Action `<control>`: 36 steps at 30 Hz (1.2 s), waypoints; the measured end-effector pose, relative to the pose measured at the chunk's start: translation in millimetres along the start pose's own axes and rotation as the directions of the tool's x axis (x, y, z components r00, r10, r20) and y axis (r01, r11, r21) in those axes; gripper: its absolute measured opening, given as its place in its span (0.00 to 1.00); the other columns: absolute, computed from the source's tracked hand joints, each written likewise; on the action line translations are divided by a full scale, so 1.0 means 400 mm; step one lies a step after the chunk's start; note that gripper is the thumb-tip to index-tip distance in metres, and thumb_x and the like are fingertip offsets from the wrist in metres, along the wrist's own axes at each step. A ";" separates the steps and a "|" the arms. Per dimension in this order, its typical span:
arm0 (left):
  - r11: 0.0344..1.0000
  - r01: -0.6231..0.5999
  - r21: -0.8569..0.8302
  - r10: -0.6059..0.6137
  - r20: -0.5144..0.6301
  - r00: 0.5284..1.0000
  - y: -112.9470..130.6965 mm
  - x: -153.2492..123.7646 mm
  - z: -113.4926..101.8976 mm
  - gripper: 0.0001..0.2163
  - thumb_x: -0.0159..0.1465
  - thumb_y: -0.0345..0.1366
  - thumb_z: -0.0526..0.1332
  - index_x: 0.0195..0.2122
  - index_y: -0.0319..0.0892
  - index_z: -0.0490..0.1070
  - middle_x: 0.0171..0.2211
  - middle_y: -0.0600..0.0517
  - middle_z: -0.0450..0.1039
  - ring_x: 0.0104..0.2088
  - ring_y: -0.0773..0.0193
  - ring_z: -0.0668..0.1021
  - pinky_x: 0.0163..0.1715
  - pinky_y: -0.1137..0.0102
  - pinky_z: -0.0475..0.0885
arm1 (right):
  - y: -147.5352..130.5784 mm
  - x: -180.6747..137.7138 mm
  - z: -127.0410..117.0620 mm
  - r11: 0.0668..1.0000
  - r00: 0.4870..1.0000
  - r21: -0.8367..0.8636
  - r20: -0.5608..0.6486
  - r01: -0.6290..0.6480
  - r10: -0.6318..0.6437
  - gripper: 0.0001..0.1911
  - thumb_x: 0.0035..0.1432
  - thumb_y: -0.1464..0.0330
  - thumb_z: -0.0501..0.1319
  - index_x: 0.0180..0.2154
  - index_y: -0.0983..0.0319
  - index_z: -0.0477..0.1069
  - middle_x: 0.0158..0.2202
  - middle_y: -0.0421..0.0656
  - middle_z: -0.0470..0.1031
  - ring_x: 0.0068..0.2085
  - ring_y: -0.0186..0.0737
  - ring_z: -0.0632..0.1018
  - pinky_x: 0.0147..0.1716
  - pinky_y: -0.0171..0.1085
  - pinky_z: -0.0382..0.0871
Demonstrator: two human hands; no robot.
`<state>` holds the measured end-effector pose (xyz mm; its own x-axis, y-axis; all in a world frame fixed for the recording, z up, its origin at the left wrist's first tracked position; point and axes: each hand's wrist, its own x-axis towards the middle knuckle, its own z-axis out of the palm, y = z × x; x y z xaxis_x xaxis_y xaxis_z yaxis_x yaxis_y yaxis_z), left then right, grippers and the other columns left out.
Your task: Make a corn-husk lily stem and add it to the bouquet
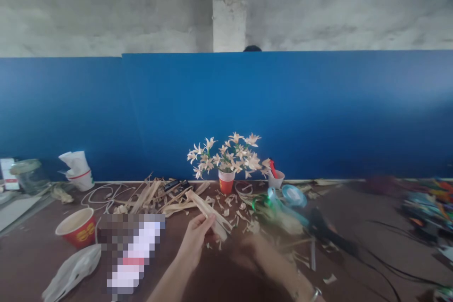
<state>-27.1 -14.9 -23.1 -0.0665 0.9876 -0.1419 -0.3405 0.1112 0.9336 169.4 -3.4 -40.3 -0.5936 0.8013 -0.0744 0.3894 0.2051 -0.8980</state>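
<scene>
Near the middle of the table my left hand (196,237) is closed on a pale dried husk strip (202,206), pinched between thumb and fingers. The strip is split toward its lower right end. My right hand (250,251) is just to the right, smeared by motion, so its fingers cannot be made out. Beyond both hands, a bunch of pale handmade flowers (233,156) on green stems stands in a red paper cup (226,185). Small curled husk scraps (242,214) are strewn between the cup and my hands.
Dried husks (145,197) are piled at back left beside a white cable (102,196). A large red paper cup (78,229) stands at left. On the right are a blue tape roll (293,196) and a blurred dark tool (331,233) with black cables. A blue partition (226,94) stands behind.
</scene>
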 end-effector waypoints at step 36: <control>0.997 -0.027 0.067 0.027 0.007 1.000 0.027 -0.012 -0.001 0.16 0.48 0.47 0.66 0.27 0.37 0.77 0.22 0.49 0.76 0.22 0.66 0.74 0.24 0.74 0.70 | -0.065 -0.020 -0.004 0.974 0.998 -0.217 -0.008 0.066 -0.069 0.07 0.44 0.71 0.58 0.26 0.64 0.75 0.24 0.39 0.74 0.26 0.33 0.67 0.26 0.30 0.59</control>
<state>-30.9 -18.3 -12.5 -0.0691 0.9910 -0.1144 -0.2753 0.0913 0.9570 165.1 -14.1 -15.5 -0.6136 0.7896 -0.0084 0.4929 0.3747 -0.7853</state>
